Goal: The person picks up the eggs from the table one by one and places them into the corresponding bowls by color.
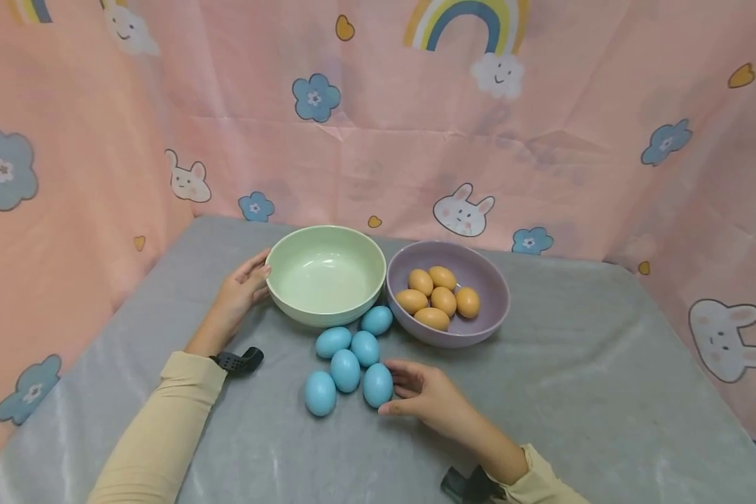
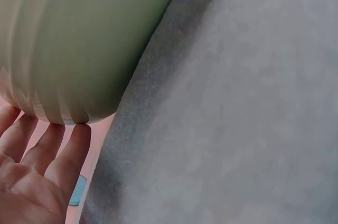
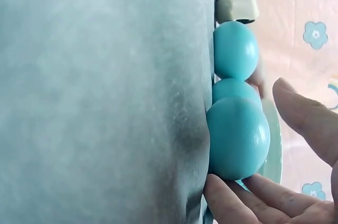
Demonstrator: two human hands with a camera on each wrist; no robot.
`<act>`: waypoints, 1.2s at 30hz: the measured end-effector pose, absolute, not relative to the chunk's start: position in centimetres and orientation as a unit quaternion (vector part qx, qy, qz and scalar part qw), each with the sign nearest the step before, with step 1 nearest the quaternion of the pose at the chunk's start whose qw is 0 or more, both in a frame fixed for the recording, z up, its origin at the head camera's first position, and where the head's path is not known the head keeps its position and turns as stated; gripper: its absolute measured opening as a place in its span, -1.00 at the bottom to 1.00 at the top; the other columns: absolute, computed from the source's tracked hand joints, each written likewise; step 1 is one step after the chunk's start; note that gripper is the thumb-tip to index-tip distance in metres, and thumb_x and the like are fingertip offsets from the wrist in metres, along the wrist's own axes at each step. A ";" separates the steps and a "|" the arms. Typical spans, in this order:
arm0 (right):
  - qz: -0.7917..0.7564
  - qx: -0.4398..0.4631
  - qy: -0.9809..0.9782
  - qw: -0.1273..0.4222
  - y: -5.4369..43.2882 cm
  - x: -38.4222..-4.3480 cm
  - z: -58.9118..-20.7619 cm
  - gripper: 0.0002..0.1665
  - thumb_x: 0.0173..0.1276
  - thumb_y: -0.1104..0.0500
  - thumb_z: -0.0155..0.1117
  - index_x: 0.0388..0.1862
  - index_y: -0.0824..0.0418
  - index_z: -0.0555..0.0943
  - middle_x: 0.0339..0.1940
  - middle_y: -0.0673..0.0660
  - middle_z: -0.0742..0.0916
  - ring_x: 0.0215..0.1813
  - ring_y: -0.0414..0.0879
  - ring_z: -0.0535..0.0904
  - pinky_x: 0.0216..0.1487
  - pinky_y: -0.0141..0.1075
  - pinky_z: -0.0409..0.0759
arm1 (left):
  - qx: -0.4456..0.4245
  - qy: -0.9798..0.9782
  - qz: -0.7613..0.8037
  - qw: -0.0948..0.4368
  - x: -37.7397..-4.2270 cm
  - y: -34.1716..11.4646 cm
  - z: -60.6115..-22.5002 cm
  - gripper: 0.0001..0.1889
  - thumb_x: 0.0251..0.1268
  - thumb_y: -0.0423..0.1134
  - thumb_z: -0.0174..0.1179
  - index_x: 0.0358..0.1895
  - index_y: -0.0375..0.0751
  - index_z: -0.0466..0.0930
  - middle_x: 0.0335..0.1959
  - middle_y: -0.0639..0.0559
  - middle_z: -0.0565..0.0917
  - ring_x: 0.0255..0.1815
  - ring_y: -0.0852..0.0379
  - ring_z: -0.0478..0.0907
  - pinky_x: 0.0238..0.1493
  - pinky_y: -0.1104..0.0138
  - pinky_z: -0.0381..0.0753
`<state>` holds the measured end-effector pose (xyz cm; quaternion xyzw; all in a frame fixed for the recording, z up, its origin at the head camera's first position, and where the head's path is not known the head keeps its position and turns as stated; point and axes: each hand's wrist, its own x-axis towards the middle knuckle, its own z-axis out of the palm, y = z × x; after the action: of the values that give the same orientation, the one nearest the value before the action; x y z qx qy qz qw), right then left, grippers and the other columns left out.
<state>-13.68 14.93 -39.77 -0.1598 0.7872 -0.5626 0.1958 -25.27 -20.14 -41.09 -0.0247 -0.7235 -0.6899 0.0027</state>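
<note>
A light green bowl stands on the table with no contents showing inside it. At its left side my left hand rests with extended fingertips against the outer wall. Several blue eggs lie in a loose group in front of the bowl. My right hand is beside the nearest right-hand egg. In the right wrist view its fingers reach under that egg while the thumb stands apart from it.
To the right of the green bowl, close against it, is a purple bowl holding several orange-brown eggs. A grey cloth covers the table. Pink patterned fabric hangs along the back and both sides.
</note>
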 end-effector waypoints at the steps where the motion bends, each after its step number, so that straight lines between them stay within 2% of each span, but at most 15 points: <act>1: -0.564 -0.160 0.787 0.193 14.8 -13.7 -39.9 -0.13 0.13 0.20 0.57 0.35 0.51 0.41 0.34 0.44 0.55 0.34 0.26 0.53 0.28 -0.21 0.63 | -0.024 -0.723 -0.690 0.003 -25.3 -20.2 -41.1 -0.35 0.56 0.01 0.00 0.58 -0.09 0.08 0.60 -0.11 0.17 0.45 0.08 0.38 0.14 0.60 0.59; 10: -0.562 -0.162 0.791 0.179 14.4 -13.6 -40.1 -0.18 0.15 0.21 0.55 0.32 0.52 0.43 0.26 0.45 0.59 0.30 0.27 0.55 0.26 -0.22 0.65 | -0.024 -0.722 -0.692 0.006 -25.2 -20.3 -41.1 -0.34 0.54 0.02 0.02 0.58 -0.10 0.10 0.59 -0.12 0.19 0.30 0.32 0.46 0.12 0.61 0.60; 14: -0.557 -0.160 0.798 0.165 14.1 -13.7 -40.0 -0.24 0.16 0.25 0.53 0.30 0.50 0.46 0.24 0.44 0.62 0.29 0.27 0.56 0.24 -0.22 0.66 | -0.028 -0.720 -0.693 0.009 -25.3 -20.3 -41.0 -0.34 0.53 0.03 0.03 0.57 -0.10 0.12 0.58 -0.13 0.20 0.25 0.37 0.48 0.12 0.61 0.60; 20: -0.544 -0.156 0.809 0.160 13.6 -13.9 -39.9 -0.29 0.15 0.25 0.53 0.26 0.47 0.51 0.23 0.40 0.64 0.26 0.25 0.59 0.21 -0.20 0.68 | -0.027 -0.725 -0.688 0.004 -25.4 -20.2 -41.2 -0.36 0.55 0.01 0.02 0.57 -0.08 0.12 0.58 -0.09 0.21 0.38 0.18 0.44 0.13 0.59 0.60; 26: -0.510 -0.149 0.833 0.154 13.3 -14.3 -39.5 -0.33 0.08 0.21 0.60 0.18 0.40 0.61 0.11 0.29 0.74 0.15 0.14 0.68 0.11 -0.19 0.71 | -0.030 -0.726 -0.687 0.005 -25.5 -20.3 -41.2 -0.36 0.55 0.01 0.02 0.57 -0.07 0.13 0.58 -0.07 0.22 0.49 -0.04 0.33 0.15 0.59 0.59; 32: -0.477 -0.161 0.851 0.147 13.4 -14.7 -38.0 -0.35 0.03 0.19 0.62 0.14 0.32 0.66 0.04 0.22 0.78 0.09 0.07 0.70 -0.02 -0.30 0.70 | -0.022 -0.723 -0.690 0.004 -25.5 -20.3 -41.0 -0.37 0.54 0.01 0.03 0.57 -0.06 0.14 0.57 -0.04 0.24 0.46 0.02 0.37 0.15 0.58 0.60; 36: -0.470 -0.165 0.854 0.149 13.5 -15.2 -36.8 -0.33 0.04 0.18 0.60 0.17 0.30 0.65 0.11 0.22 0.75 0.11 0.09 0.70 -0.01 -0.27 0.74 | -0.020 -0.721 -0.692 0.007 -25.4 -20.2 -41.2 -0.38 0.54 -0.01 0.03 0.56 -0.06 0.15 0.57 -0.05 0.24 0.44 0.06 0.40 0.16 0.56 0.60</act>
<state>-15.25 13.46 -36.82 -0.1654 0.8541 -0.4699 0.1494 -25.39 -20.24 -41.17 -0.0198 -0.7211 -0.6925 0.0067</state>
